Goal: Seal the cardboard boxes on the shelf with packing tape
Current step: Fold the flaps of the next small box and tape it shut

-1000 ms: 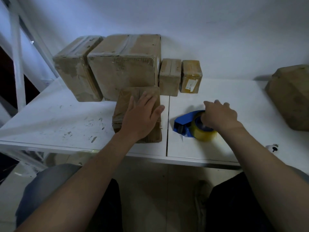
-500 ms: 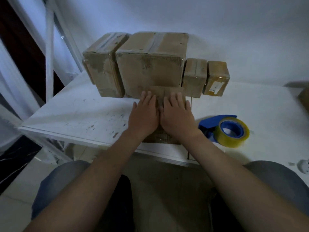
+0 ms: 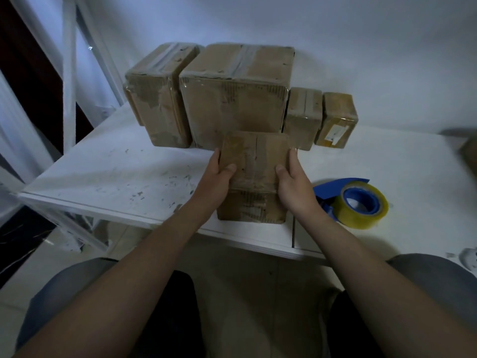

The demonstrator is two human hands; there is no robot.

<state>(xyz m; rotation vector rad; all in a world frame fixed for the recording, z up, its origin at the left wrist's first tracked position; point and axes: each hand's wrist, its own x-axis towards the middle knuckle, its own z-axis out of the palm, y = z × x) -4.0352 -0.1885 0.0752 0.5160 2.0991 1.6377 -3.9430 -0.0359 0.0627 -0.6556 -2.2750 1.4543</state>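
Cardboard box [image 3: 254, 161] sits at the front edge of the white shelf [image 3: 116, 171], gripped from both sides; the left hand [image 3: 216, 177] clasps its left wall and the right hand [image 3: 294, 184] its right wall, thumbs curled over the top; its long axis runs away from the person, the taped top seam pointing at the wall. Four more stand in a row against the wall: a tall box [image 3: 157, 99], a big box [image 3: 235, 99], a small box [image 3: 302, 117] and a labelled box [image 3: 336, 120]; the corner of a sixth box [image 3: 471, 156] shows at the right edge; all are closed, contents hidden. One blue tape dispenser [image 3: 333, 189] carrying one yellowish tape roll [image 3: 366, 215] lies just right of the right hand, untouched.
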